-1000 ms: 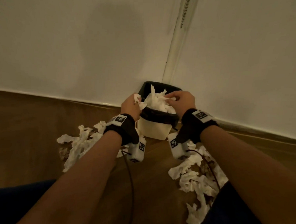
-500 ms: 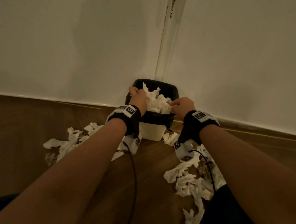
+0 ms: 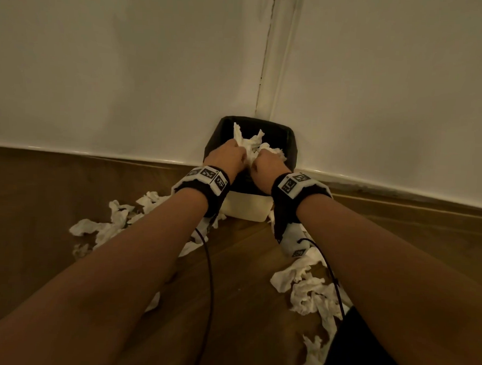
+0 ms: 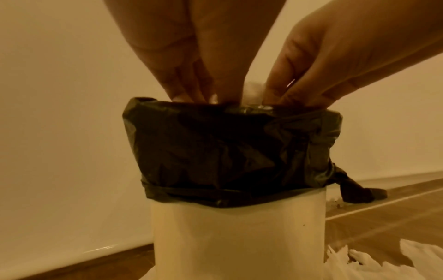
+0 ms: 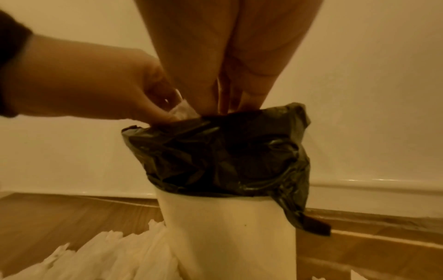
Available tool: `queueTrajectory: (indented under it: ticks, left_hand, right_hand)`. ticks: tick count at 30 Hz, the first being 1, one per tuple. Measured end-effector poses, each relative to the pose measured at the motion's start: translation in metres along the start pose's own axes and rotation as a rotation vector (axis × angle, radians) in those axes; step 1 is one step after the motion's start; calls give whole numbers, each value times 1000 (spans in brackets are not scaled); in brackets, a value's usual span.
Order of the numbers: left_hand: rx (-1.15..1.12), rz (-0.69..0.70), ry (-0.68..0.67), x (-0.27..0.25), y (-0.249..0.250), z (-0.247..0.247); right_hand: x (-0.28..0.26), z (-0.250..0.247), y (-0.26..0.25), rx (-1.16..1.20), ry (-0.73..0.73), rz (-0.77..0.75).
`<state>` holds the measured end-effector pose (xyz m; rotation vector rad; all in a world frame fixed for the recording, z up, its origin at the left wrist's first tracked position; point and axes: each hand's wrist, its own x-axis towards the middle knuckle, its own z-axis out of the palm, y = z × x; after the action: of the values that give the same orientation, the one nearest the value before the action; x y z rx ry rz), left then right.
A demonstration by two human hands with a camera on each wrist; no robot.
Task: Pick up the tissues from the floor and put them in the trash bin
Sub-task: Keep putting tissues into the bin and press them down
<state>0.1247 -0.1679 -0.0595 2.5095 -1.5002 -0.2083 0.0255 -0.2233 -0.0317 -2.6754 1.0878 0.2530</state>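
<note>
A small white trash bin (image 3: 246, 209) with a black liner (image 3: 292, 146) stands in the corner of the room. Crumpled white tissues (image 3: 250, 143) fill its top. Both hands reach into its mouth side by side. My left hand (image 3: 230, 156) points down into the bin and pinches a tissue (image 5: 182, 111) at the rim. My right hand (image 3: 265, 167) grips the wad next to it, its fingers (image 4: 275, 89) going below the liner's edge with a tissue (image 4: 253, 92) beside them. Both hands' fingertips are hidden inside the bin.
Loose tissues lie on the wooden floor left of the bin (image 3: 115, 223) and in a longer trail on the right (image 3: 309, 292). Two white walls meet right behind the bin. A black cable (image 3: 209, 278) hangs from the left wrist. Dark clothing (image 3: 364, 356) shows at lower right.
Both hands have moved from the bin's sides to its middle and sunk lower into it, pushing the tissues down. The pile in the bin stands lower.
</note>
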Motion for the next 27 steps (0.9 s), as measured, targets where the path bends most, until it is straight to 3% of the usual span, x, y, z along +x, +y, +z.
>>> queueTrajectory:
  ticks: [2,4,7,9,12,15,17,20,23,27]
  left_hand:
    - [94,99,-51,-4,-1,1]
    - [169,167,-121,-12,-2,1]
    - [319,158,-148,-21,-2,3]
    - [258,125,-91,-25,-3,2]
    - [64,130,113,-33,-13,1]
    - [-121,122,350,-48,-30,-3]
    - [-164,74,410,-60,-46,-5]
    - [-220,-45,439,-84,-78,-3]
    - [-272,-171,396,-109,-111,7]
    - [-392,-307,268,-145,-149,29]
  right_hand:
    - [-5,7,1,38,32,-56]
    - [-3,9,2,28,-27,-77]
    - [-2,11,3,5,-110,-78]
    - [-2,11,3,-99,-96,-101]
    - [2,5,-4,-196,8,-25]
    - [-1,-1,-18,-214,273,-31]
    - [-5,0,-30,-159,451,-112]
    - [-11,5,-57,-69,524,-214]
    - [-19,20,-83,26,450,-316]
    - [-28,50,-111,143,176,-408]
